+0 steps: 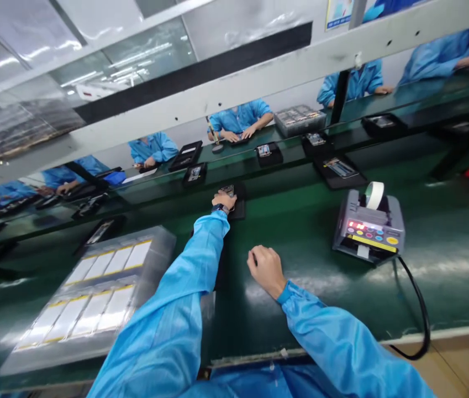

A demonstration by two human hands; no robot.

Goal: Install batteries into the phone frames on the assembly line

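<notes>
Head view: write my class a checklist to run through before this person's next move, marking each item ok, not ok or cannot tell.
1. Left hand is at the small device over the black tray: ok.
2. Left hand has a firm grip on the device: cannot tell; the fingers' hold is too small to make out.
3. Right hand is empty: cannot tell; it is loosely curled over the green bench, palm hidden.
4. Tape dispenser display is lit: ok, red characters show.
5. Cable keeps clear of the bench edge: not ok, it loops over it.
</notes>
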